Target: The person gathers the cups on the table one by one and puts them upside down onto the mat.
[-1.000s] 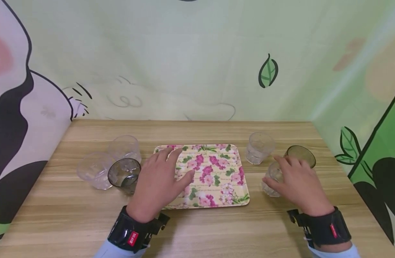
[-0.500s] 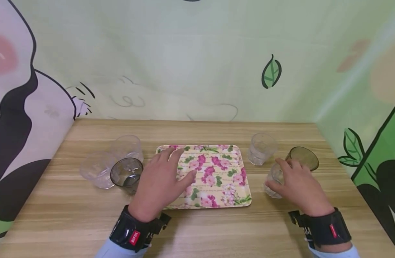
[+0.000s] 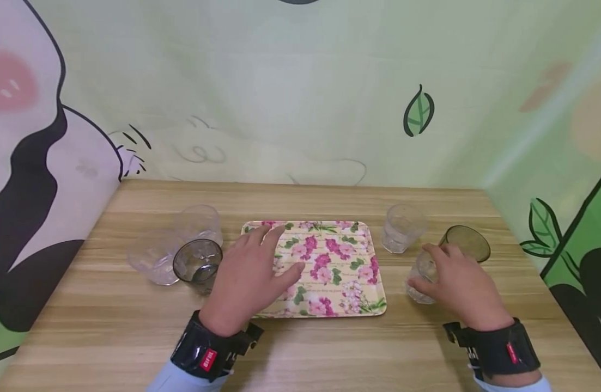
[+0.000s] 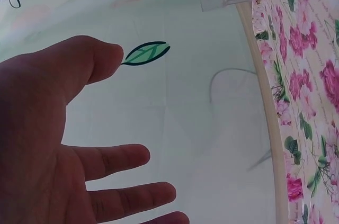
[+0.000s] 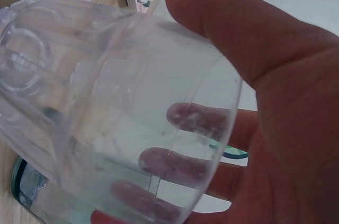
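My right hand [image 3: 462, 286] grips a clear tumbler [image 3: 425, 267] near its rim, at the right of the table. In the right wrist view the thumb lies along one side of the tumbler [image 5: 122, 86], and several fingers show through its far wall. Just behind that hand stands a dark smoky tumbler [image 3: 469, 242]. My left hand [image 3: 248, 275] hovers with spread fingers over the left side of a flowered tray [image 3: 329, 267]. Nothing lies between its thumb and fingers in the left wrist view. Close by its outer side is another smoky tumbler [image 3: 197, 264].
Two clear tumblers, a nearer one [image 3: 155, 258] and a farther one [image 3: 202, 220], stand at the left beside the smoky one. Behind the tray's right edge is one more clear tumbler [image 3: 398, 231]. A printed cloth backdrop [image 3: 280, 109] rises at the table's [image 3: 329, 354] far edge.
My right fingers have drawn in slightly round the clear tumbler, baring more of the smoky one's rim. The whole head view has drifted a little; my left hand keeps its place over the tray.
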`<control>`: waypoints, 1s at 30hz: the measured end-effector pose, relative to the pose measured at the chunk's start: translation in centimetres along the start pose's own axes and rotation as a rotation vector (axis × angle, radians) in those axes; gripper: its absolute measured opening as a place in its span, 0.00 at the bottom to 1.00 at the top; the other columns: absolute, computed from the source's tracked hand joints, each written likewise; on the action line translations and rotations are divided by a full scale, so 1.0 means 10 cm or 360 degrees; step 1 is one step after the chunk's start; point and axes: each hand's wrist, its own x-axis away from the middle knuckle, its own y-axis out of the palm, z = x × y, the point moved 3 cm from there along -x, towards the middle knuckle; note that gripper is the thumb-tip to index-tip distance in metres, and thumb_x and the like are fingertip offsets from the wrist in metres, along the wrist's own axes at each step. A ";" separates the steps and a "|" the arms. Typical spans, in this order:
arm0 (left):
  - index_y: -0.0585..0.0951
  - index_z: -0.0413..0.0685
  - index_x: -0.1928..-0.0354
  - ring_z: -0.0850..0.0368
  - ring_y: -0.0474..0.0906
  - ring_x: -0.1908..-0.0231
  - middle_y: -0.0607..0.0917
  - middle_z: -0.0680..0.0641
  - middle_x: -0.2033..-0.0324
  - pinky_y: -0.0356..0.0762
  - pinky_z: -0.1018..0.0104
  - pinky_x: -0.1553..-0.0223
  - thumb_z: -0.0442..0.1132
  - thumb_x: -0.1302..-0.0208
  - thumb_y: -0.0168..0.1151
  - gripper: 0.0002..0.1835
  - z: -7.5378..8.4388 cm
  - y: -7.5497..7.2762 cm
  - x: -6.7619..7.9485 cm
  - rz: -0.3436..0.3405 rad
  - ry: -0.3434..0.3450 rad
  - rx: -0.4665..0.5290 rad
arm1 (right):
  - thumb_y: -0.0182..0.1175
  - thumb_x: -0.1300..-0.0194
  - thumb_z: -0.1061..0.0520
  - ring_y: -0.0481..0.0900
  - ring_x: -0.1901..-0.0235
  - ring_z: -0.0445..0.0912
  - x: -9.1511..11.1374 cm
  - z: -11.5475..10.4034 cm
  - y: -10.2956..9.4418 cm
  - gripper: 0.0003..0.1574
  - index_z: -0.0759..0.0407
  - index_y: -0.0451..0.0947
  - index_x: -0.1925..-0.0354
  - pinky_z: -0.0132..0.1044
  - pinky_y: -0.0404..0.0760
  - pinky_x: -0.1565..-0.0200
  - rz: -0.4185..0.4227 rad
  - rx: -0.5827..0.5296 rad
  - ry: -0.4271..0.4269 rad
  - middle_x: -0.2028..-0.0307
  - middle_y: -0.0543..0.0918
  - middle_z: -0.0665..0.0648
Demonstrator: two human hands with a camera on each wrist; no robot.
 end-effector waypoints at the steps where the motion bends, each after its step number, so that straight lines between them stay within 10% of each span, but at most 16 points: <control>1: 0.74 0.44 0.32 0.36 0.73 0.35 0.79 0.32 0.35 0.78 0.35 0.38 0.65 0.38 0.60 0.41 0.00 0.00 0.00 0.0002 0.0000 -0.0004 | 0.67 0.41 0.34 0.74 0.47 0.79 0.00 0.00 0.00 0.52 0.69 0.69 0.34 0.75 0.80 0.52 -0.0003 0.0000 0.0001 0.43 0.76 0.82; 30: 0.73 0.45 0.32 0.35 0.74 0.36 0.79 0.33 0.35 0.79 0.34 0.39 0.65 0.38 0.60 0.41 0.05 -0.02 -0.01 -0.0065 -0.0022 0.0020 | 0.70 0.45 0.33 0.78 0.51 0.73 0.02 -0.03 -0.12 0.52 0.66 0.70 0.35 0.71 0.82 0.56 0.0082 -0.0146 0.0036 0.44 0.76 0.82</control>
